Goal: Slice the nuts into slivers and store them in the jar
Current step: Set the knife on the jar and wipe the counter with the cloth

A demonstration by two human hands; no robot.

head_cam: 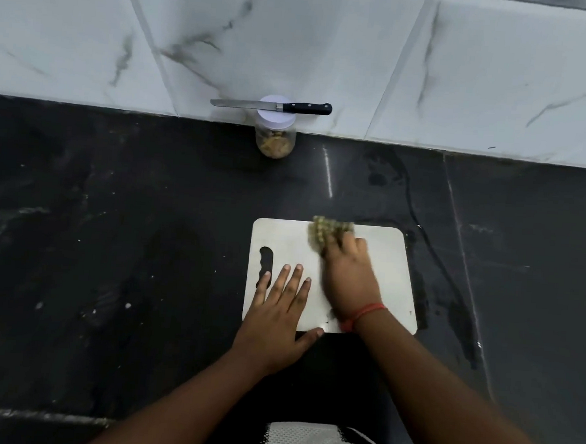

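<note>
A white cutting board [385, 261] lies on the dark counter in front of me. My left hand [279, 310] rests flat on its near left corner, fingers spread, holding nothing. My right hand [346, 273], motion-blurred, presses a yellowish-green cloth [325, 232] against the board's far edge. At the back, against the wall, stands a clear jar [276, 140] with nut pieces inside and a white lid on. A black-handled knife [274, 106] lies balanced across that lid, blade pointing left.
The black stone counter [113, 228] spreads wide on both sides, with wet smears to the right of the board. A white marble-tiled wall [295, 43] closes the back. The counter's front edge runs near my body.
</note>
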